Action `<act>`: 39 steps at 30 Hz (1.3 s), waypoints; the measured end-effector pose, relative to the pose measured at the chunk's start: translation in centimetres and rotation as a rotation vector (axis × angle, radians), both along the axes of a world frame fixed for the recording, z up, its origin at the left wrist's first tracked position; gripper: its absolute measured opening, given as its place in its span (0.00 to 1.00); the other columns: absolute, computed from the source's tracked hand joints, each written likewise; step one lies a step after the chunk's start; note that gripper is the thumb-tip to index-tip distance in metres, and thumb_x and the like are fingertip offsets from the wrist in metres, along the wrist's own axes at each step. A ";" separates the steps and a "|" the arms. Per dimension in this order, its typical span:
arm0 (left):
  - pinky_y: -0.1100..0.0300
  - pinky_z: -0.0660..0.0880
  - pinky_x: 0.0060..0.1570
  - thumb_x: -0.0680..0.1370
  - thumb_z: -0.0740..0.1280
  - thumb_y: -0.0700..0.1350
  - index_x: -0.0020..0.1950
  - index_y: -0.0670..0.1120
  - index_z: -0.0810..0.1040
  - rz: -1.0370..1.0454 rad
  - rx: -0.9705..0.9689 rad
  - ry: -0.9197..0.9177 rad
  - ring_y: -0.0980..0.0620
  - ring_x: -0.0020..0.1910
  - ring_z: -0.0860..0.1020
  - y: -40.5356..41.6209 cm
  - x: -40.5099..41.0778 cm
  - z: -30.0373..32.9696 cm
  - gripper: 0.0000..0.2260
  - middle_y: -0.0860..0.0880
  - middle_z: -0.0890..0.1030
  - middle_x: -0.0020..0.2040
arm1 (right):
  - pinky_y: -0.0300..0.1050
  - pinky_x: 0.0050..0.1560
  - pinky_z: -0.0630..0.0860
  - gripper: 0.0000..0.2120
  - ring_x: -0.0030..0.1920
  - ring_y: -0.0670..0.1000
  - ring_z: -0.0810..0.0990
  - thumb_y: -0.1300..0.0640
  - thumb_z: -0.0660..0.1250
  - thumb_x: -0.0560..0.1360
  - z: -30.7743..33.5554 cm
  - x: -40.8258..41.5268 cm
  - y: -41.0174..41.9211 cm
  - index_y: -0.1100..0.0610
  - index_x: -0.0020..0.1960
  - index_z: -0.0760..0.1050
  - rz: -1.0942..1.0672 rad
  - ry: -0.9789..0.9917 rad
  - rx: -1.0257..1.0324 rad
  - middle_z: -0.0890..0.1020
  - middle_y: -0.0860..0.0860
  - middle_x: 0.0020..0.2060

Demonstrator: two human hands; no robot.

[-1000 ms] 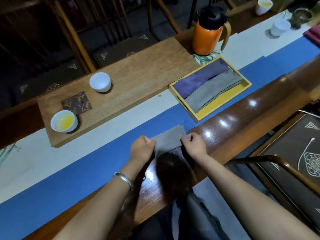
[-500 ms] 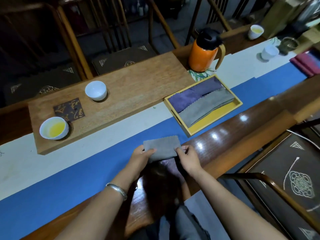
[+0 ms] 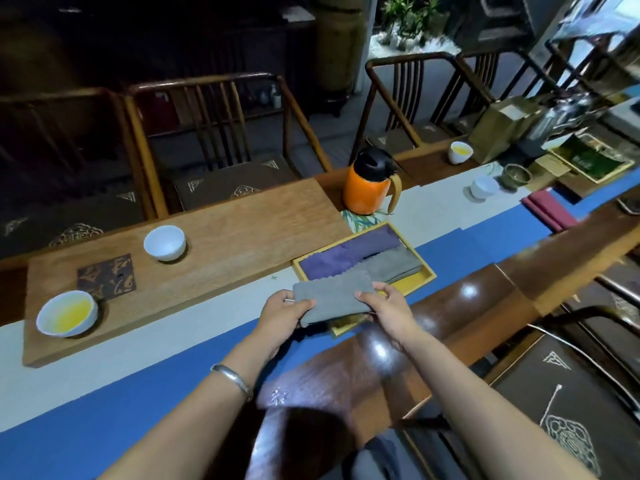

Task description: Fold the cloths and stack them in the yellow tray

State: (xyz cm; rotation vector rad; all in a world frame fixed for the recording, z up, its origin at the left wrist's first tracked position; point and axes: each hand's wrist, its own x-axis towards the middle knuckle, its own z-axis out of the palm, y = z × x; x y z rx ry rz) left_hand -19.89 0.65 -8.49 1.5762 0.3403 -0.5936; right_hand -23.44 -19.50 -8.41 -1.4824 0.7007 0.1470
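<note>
Between your hands, the folded grey cloth (image 3: 332,299) hangs over the near corner of the tray (image 3: 417,279). Your left hand (image 3: 282,315) pinches its left end and your right hand (image 3: 382,306) its right, both clamped on it, likely so the fold stays flat. Just beyond your right hand, a purple cloth (image 3: 349,254) and another grey cloth (image 3: 394,266) already lie in the tray, with yellow floor bare on the near side. Farther off stands the flask (image 3: 369,192); beyond your left hand, two cups (image 3: 164,242) on the counter (image 3: 485,327).
</note>
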 end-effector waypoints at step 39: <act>0.59 0.67 0.39 0.72 0.71 0.52 0.42 0.46 0.71 0.091 0.642 0.045 0.48 0.42 0.76 -14.0 7.4 -5.9 0.13 0.50 0.78 0.38 | 0.42 0.35 0.70 0.15 0.41 0.50 0.73 0.54 0.70 0.72 -6.9 13.6 -14.3 0.58 0.49 0.65 0.595 0.099 -0.520 0.71 0.49 0.38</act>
